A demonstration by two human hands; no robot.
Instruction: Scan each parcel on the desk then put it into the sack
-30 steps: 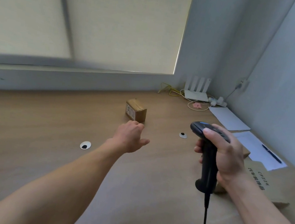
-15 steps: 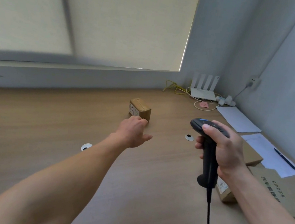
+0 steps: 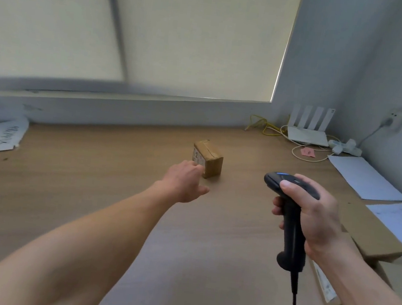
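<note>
Reaching closer than a second ago, the empty, loose-fingered left hand (image 3: 183,184) nearly meets the parcel (image 3: 207,162) toward the desk's (image 3: 90,176) far edge. The right hand (image 3: 313,217) grips the scanner (image 3: 291,229), so pickup looks imminent.

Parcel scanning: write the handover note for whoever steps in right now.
Left hand: open, stretched out at the small parcel in the middle of the desk, no grip yet.
Right hand: grips the scanner above the desk.
More parcels lie at the desk's right edge. Sack not in view.
Done: cannot tell.
Left: pick up the small parcel, scan, sack it; then likely the right-edge ones.
</note>
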